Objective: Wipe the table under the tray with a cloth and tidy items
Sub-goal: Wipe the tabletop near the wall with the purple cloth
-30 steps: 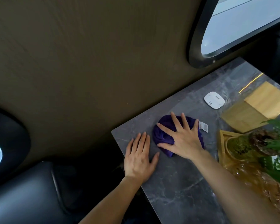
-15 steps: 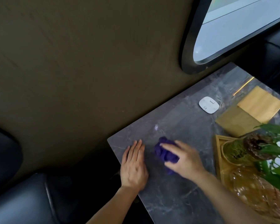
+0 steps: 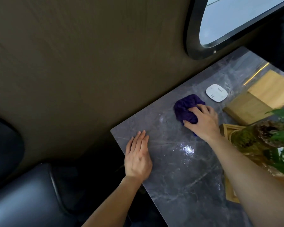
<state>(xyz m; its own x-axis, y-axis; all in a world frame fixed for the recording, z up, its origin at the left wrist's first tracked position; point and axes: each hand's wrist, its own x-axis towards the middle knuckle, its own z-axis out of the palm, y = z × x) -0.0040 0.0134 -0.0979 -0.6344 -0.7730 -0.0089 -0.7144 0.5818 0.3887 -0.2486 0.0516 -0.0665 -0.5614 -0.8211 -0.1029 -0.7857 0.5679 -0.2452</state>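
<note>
The table [image 3: 179, 174] looks like grey veined marble, polished and glossy with a wet sheen. At its 12 o'clock lies a soft, crumpled purple cloth [image 3: 186, 106]; at 1 o'clock a smooth white plastic pad [image 3: 216, 93] and matt pale wooden boards [image 3: 259, 99]; at 3 o'clock a wooden tray [image 3: 228, 128].

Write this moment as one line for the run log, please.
step: wiping | right hand: shut on purple cloth, near white pad | left hand: flat on grey marble table | wooden tray: at right edge

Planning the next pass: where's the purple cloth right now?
In the head view, the purple cloth sits bunched on the grey table under the right hand, just short of the white pad.
</note>
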